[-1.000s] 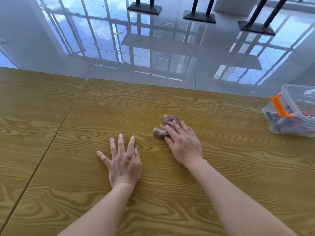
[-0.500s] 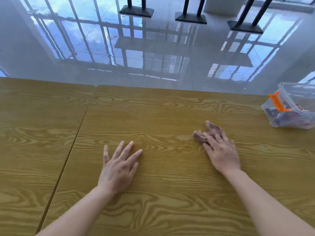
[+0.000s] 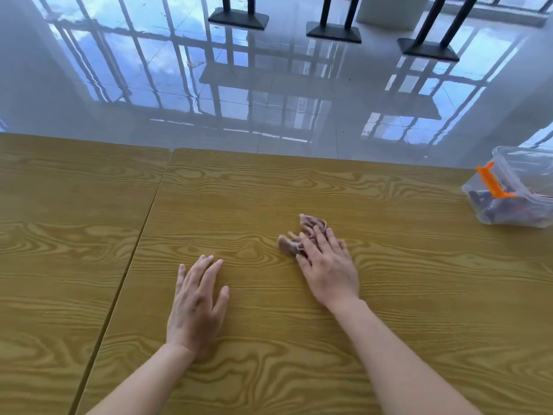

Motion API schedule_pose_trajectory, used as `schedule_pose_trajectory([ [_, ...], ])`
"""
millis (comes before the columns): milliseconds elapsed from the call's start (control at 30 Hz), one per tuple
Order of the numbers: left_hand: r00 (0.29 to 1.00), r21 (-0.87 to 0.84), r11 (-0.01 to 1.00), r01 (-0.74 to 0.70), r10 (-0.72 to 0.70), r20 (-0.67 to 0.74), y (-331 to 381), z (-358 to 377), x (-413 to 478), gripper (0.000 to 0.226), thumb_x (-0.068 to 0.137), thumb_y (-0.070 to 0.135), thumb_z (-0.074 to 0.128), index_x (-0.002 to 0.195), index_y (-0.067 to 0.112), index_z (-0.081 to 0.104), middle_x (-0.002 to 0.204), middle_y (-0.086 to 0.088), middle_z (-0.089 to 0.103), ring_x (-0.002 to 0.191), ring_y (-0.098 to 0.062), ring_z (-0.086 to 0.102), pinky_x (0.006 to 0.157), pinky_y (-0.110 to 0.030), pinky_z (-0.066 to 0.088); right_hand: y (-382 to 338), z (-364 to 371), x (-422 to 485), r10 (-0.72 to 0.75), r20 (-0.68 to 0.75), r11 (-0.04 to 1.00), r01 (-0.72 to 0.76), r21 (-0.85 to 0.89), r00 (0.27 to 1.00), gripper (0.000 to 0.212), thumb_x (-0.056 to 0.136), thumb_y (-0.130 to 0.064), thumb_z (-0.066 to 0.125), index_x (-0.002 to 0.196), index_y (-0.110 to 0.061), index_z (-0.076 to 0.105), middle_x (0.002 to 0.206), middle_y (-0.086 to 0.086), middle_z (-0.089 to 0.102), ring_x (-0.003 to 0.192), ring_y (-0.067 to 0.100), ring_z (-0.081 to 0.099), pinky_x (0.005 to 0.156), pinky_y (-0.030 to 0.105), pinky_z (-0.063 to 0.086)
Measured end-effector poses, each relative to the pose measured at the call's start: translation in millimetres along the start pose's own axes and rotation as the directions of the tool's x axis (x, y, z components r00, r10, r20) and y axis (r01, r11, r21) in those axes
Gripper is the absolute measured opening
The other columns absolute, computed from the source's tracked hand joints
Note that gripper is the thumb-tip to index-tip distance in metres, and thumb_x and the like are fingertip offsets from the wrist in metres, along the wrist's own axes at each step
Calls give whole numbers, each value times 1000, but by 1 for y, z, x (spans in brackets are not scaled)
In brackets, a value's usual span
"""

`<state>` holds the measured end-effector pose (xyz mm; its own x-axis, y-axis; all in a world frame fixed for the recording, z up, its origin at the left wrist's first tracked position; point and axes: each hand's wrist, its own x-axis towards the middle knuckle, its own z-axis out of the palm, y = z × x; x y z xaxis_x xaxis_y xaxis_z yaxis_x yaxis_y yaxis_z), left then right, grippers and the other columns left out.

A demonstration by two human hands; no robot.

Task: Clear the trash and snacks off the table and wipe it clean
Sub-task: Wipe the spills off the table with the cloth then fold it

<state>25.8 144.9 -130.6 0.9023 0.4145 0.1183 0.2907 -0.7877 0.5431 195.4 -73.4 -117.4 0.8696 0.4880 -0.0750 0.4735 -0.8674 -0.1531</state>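
Note:
My right hand (image 3: 327,268) lies flat on a crumpled pinkish-brown cloth (image 3: 302,235) and presses it against the wood-grain table (image 3: 269,190) near its middle. The cloth's far and left parts stick out beyond my fingers. My left hand (image 3: 197,301) rests palm down on the table, a short way left of the cloth, fingers slightly apart, holding nothing.
A clear plastic box (image 3: 514,187) with an orange latch and dark wrappers inside stands at the table's right edge. A seam (image 3: 143,223) separates this table from a second one on the left. Beyond the far edge lies a glossy floor with black table bases (image 3: 333,31).
My right hand slid the cloth to the right across the table, then back a little to the left. My left hand stayed flat on the table and turned its fingers rightward.

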Motion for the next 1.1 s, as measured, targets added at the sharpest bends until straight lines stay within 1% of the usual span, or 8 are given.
schedule_pose_trajectory([
  [133,998,-144,988,55,-59,-23,3,-7,3,58,87,38,40,139,12,49,145,-4,47,139,-17,36,120,-49,17,-42,6,54,230,-16,972,-229,43,973,55,103,-51,25,154,-31,25,165,5,14,152,29,6,122,47,5],
  [300,989,-314,943,108,-135,-65,-12,-25,10,60,83,19,52,142,14,45,145,-1,45,133,-7,37,109,-16,27,-123,19,58,-155,25,988,155,15,988,55,103,-51,25,154,-32,26,165,4,18,152,28,7,123,47,4],
  [500,987,-107,983,-150,156,48,-50,-41,23,76,82,18,69,149,25,34,158,3,29,146,-13,25,111,-34,35,-130,10,19,-602,116,799,597,78,790,61,100,-59,32,155,-41,11,166,-9,7,152,15,-6,122,42,-6],
  [600,949,20,956,-292,287,132,-48,-42,31,75,88,47,63,151,33,27,162,3,21,150,-14,11,115,-34,26,-106,-7,-4,-475,-8,866,470,169,880,66,96,-53,52,154,-38,24,164,-8,20,151,20,12,122,46,14],
  [667,938,42,946,-321,311,155,-44,-40,37,68,91,56,55,150,35,31,162,3,21,150,-15,11,118,-37,20,-95,-15,-16,-382,-145,893,405,197,913,59,88,-38,71,143,-29,51,152,-3,46,133,25,45,104,46,42],
  [733,932,38,941,-337,328,154,-41,-37,39,57,93,51,55,145,33,43,158,0,30,148,-18,20,119,-42,23,-91,-11,-20,-393,-224,877,437,198,892,47,81,-23,80,127,-19,67,135,2,62,109,27,60,88,45,53],
  [867,947,70,948,-312,303,108,-43,-34,44,50,82,27,77,130,26,62,143,-7,54,136,-24,45,110,-46,40,-102,-8,13,-438,-251,830,496,255,863,37,75,-5,83,110,-12,76,113,4,73,93,27,65,81,39,57],
  [1100,986,163,973,-165,164,19,-57,-44,75,48,79,18,79,125,15,66,135,-15,59,130,-31,51,106,-50,43,-131,2,80,-497,-245,797,549,251,833,29,81,-7,78,110,-13,76,113,6,74,89,30,63,80,41,56],
])
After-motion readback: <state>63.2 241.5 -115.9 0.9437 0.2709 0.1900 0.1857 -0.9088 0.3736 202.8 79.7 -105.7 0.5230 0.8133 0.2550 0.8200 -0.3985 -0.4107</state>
